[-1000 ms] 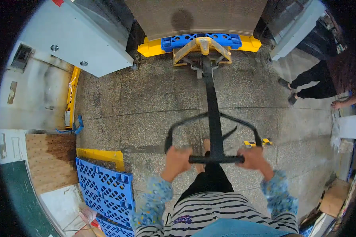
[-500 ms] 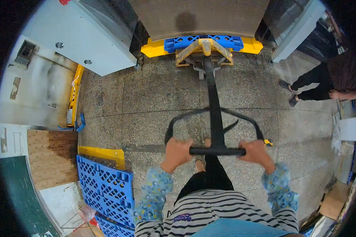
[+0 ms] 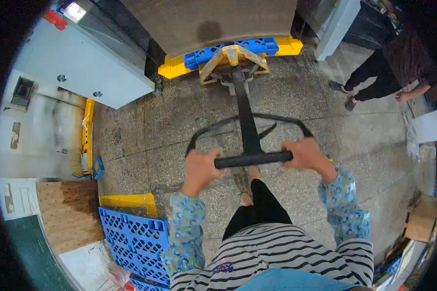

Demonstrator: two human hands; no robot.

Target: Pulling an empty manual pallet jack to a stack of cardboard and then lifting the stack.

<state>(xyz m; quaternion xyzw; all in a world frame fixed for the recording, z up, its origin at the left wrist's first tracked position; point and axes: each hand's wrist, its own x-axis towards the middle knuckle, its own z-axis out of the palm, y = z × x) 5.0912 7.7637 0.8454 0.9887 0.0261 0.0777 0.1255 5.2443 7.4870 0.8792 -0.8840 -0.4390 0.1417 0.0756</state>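
A pallet jack's black handle (image 3: 250, 160) spans the space between my two hands, with its loop bending out beyond them. My left hand (image 3: 202, 170) is closed round the handle's left end, and my right hand (image 3: 306, 154) wraps its right end. From the handle a black shaft (image 3: 245, 109) runs away from me to the yellow jack body (image 3: 232, 54). Behind that body lies a blue plastic pallet (image 3: 260, 45) beside yellow pieces (image 3: 172, 67). A tall brown load (image 3: 252, 22) rises above it; its top is out of view.
White panels stand at left (image 3: 97, 63) and right (image 3: 339, 29) of the load. Another person (image 3: 374, 75) stands at the right. Blue pallets (image 3: 136, 237) and a wooden board (image 3: 68, 213) line the left side. A cardboard box (image 3: 420, 218) sits at lower right.
The handle and both hands have moved up and left in view. The surroundings have shifted and tilted slightly. Both hands keep their grip; my feet have changed position a little.
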